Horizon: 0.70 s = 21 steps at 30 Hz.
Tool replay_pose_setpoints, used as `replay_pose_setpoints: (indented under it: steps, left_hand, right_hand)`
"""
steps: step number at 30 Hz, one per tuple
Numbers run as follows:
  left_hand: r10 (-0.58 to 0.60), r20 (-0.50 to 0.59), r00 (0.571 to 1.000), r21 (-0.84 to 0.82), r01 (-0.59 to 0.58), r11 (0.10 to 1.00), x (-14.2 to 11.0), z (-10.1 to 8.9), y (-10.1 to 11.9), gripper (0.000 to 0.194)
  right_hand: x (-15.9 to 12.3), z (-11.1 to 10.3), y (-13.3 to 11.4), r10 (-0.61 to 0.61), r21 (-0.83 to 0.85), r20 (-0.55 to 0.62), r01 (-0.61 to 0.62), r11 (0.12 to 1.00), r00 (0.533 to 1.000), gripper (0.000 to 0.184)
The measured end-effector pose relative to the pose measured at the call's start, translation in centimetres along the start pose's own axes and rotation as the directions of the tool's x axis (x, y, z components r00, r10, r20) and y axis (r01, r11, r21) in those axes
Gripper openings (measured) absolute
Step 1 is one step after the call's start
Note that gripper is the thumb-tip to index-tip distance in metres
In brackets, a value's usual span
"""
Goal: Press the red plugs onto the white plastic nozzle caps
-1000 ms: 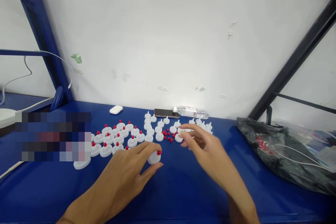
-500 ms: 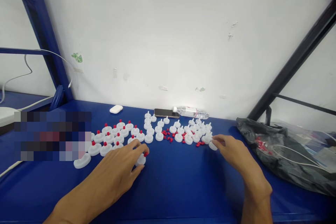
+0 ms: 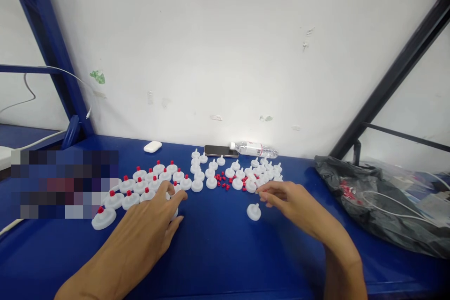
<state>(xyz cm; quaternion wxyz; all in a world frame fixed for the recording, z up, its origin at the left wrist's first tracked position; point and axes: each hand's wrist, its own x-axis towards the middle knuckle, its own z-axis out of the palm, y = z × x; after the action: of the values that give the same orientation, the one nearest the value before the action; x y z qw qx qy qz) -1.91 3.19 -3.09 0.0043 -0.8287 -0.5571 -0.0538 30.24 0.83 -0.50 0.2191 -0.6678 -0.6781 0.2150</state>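
Note:
My left hand [image 3: 154,215] is over the table's left half, thumb and fingers closed around a white nozzle cap [image 3: 174,212] that is mostly hidden. Rows of white nozzle caps with red tips [image 3: 113,200] stand left of and behind it. My right hand [image 3: 281,199] is closed in a pinch beside the small red tips [image 3: 228,187]; what its fingertips hold, if anything, is too small to make out. Just in front and left of those fingertips, apart from them, stands a white nozzle cap without a tip [image 3: 253,212]. More bare nozzle caps [image 3: 237,183] cluster behind.
Along the wall lie a white case [image 3: 153,146], a phone [image 3: 221,151] and a clear water bottle [image 3: 255,149]. A dark plastic bag [image 3: 372,211] holding red pieces is at the right. Blue frame posts [image 3: 61,47] rise at the left; a blurred patch covers the left side.
My right hand has moved left from the cluster's right end, and a bare nozzle cap now stands in front of the cluster. My left hand has shifted left with its nozzle cap.

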Motion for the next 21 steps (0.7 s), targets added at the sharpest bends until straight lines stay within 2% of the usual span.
replay_pose_setpoints:
  steps: [2, 4, 7, 12, 21]
  left_hand:
    - [0.012, -0.013, 1.000, -0.045, -0.012, 0.999, -0.2, -0.2, 1.1, 0.036]
    - [0.046, 0.024, 0.999, -0.118, -0.042, 0.992, -0.5, -0.1, 2.2, 0.034]
    - [0.131, 0.056, 0.990, -0.184, -0.119, 0.976, -1.0, 0.6, 3.7, 0.031]
    - [0.223, 0.110, 0.968, -0.220, -0.196, 0.956, -1.1, 1.7, 4.8, 0.027]
    - [0.207, 0.097, 0.974, -0.158, -0.190, 0.969, -0.3, 2.8, 5.3, 0.034]
  right_hand:
    - [0.3, 0.0, 0.8, 0.057, -0.103, -0.089, -0.066, 0.993, 0.994, 0.024]
    - [0.7, 0.1, 1.9, 0.111, -0.198, -0.135, -0.136, 0.971, 0.985, 0.023]
    - [1.0, 0.2, 3.0, 0.136, -0.234, -0.088, -0.153, 0.960, 0.987, 0.026]
    - [1.3, 0.7, 3.3, 0.130, -0.231, -0.042, -0.136, 0.963, 0.991, 0.028]
    - [1.3, 1.6, 1.9, 0.136, -0.279, -0.051, -0.145, 0.949, 0.989, 0.014]
